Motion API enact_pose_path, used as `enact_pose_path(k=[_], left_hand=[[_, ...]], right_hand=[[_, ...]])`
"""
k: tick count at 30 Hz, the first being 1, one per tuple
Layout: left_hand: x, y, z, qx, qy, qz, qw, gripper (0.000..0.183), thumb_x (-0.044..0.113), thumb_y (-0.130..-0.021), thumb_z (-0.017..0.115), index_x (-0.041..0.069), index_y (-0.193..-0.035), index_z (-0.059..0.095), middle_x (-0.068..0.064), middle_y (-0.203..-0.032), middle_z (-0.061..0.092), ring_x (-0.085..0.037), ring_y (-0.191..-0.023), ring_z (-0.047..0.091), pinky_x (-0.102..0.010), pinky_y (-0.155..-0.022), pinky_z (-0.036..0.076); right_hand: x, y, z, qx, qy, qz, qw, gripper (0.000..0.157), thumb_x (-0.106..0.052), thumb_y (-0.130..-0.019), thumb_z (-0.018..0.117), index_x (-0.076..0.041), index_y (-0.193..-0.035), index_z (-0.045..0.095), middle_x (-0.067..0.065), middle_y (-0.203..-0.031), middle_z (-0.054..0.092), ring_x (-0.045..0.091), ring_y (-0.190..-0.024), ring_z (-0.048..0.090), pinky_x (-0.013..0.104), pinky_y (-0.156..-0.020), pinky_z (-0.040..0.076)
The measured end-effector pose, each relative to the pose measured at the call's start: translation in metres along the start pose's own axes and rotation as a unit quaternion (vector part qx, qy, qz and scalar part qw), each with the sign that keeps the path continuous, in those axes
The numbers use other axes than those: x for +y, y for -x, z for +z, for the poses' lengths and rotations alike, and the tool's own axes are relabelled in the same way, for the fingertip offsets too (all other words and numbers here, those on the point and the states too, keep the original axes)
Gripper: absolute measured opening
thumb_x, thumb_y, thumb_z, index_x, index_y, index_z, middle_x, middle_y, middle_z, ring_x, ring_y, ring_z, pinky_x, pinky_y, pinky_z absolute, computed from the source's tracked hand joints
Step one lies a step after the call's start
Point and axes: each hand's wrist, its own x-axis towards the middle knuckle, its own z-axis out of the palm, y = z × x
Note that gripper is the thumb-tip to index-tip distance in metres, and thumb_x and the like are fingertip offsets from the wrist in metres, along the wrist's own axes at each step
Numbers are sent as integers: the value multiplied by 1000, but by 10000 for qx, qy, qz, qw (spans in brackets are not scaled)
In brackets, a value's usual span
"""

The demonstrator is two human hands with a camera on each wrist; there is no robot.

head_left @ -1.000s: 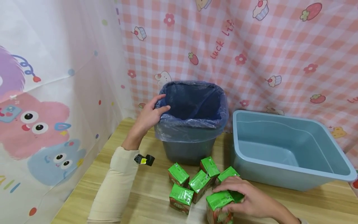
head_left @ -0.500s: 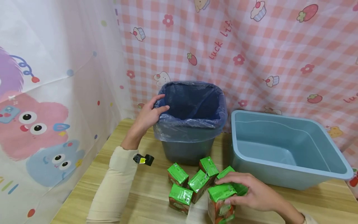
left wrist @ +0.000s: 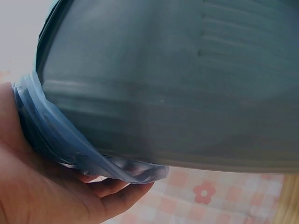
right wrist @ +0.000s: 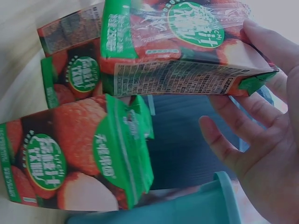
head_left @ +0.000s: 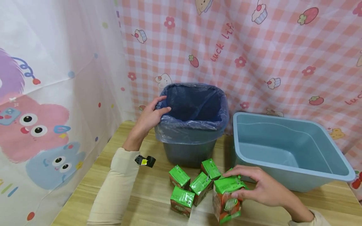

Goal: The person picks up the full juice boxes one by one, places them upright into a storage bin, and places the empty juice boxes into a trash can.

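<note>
Head view: right hand [head_left: 261, 185] pinches a juice carton [head_left: 228, 202] thumb-to-fingers, five o'clock from the lined bin [head_left: 189, 153], which the left hand [head_left: 150, 116] grips up top. Likely pick-up step; next move probably needs a lift clear of other cartons [head_left: 201, 184] toward ten o'clock.

A wooden table [head_left: 152, 196] stands in soft, even light against a pink-and-white checked curtain [head_left: 181, 47] printed with strawberries [head_left: 308, 16], cupcakes [head_left: 259, 14] and flowers [head_left: 169, 22], while a white curtain [head_left: 82, 34] with cartoon creatures [head_left: 53, 114] hangs along the left side.
</note>
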Motion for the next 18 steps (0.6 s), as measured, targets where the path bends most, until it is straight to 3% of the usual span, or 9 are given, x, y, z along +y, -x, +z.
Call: enact_pose_path(k=[12, 18], left_hand=[[-1, -3, 0, 15, 64, -69, 10000, 55, 34, -100, 57, 25, -151, 41, -5, -162, 26, -27, -147, 26, -55, -118, 22], [-1, -5, 1, 50, 74, -69, 9999, 54, 34, -99, 58, 25, -150, 42, -5, -162, 27, -27, -147, 27, -54, -118, 22]], right_hand=[[-12, -6, -16, 346, 21, 220, 9992, 55, 6, -78, 78, -7, -129, 62, 6, -121, 68, 13, -106, 64, 17, -94, 46], [-20, -11, -27, 351, 61, 618, 9975, 53, 6, -80, 76, -10, -129, 62, 3, -121, 68, 12, -110, 63, 18, -98, 45]])
